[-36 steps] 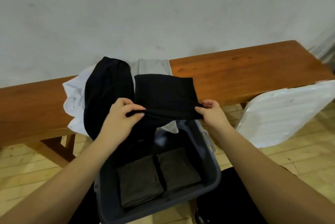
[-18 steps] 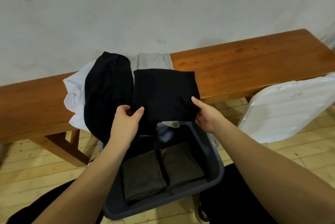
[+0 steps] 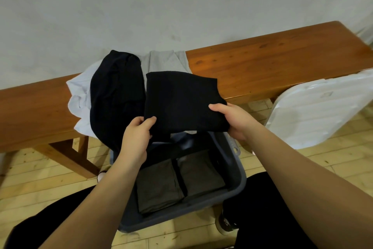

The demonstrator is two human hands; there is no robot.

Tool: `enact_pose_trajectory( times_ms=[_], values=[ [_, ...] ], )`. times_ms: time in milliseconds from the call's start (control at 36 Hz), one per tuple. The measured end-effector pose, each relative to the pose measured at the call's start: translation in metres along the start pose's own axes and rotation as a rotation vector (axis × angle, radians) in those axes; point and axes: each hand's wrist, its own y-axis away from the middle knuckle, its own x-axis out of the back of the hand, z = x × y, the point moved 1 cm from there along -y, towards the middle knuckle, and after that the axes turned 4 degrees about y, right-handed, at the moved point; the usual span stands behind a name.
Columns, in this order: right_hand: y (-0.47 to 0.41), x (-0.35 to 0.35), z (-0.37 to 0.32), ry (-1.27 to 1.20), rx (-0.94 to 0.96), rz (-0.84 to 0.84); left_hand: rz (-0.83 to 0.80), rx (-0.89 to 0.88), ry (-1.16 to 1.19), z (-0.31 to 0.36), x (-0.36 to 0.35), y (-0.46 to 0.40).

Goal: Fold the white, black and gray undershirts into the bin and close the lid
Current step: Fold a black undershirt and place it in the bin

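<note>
A folded black undershirt (image 3: 181,99) is held flat above the far end of the grey bin (image 3: 236,186). My left hand (image 3: 137,139) pinches its near left corner and my right hand (image 3: 232,117) grips its near right edge. Two folded dark grey undershirts (image 3: 179,182) lie side by side on the bin's bottom. On the wooden bench (image 3: 272,67) behind lie an unfolded black undershirt (image 3: 115,95), a white one (image 3: 78,97) under it and a light grey one (image 3: 161,60). The white lid (image 3: 321,107) leans against the bench at the right.
The bin stands on a wooden plank floor (image 3: 40,180) between my legs in black trousers (image 3: 268,212). A shoe (image 3: 226,224) sits beside the bin's right corner. The bench leg (image 3: 66,156) is to the bin's left. A pale wall (image 3: 181,6) rises behind the bench.
The black shirt's near edge, lifted a second ago, has been laid down into a flat fold. Both hands shifted to grip its near corners, holding it over the bin.
</note>
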Motion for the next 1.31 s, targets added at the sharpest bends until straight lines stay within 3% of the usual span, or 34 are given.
enact_pose_trajectory(
  times_ms=[111,222,306,500,722,1028,1194,1306],
  values=[
    [0.021,-0.003,-0.009,-0.093,0.021,-0.068,-0.071,0.164,0.263,-0.011,-0.006,0.006],
    [0.041,-0.008,-0.021,-0.162,0.032,-0.098,-0.321,0.369,0.623,-0.024,-0.011,0.013],
    [0.053,-0.010,-0.028,-0.245,0.035,-0.092,-0.502,0.456,0.701,-0.031,-0.017,0.020],
    [0.070,0.005,-0.031,-0.303,0.044,-0.074,-0.546,0.498,0.689,-0.036,-0.022,0.032],
    [0.074,0.031,-0.009,0.015,-0.222,0.001,-0.518,0.470,0.680,-0.040,-0.003,0.053],
    [0.010,0.021,0.064,0.280,-0.620,0.057,-0.194,0.714,0.431,-0.111,0.021,0.032],
    [-0.024,0.023,0.111,0.473,-0.854,0.066,-0.176,0.882,0.323,-0.170,0.022,0.008],
    [-0.046,0.021,0.143,0.592,-0.869,0.121,-0.187,0.969,0.252,-0.203,0.020,-0.016]
  ],
)
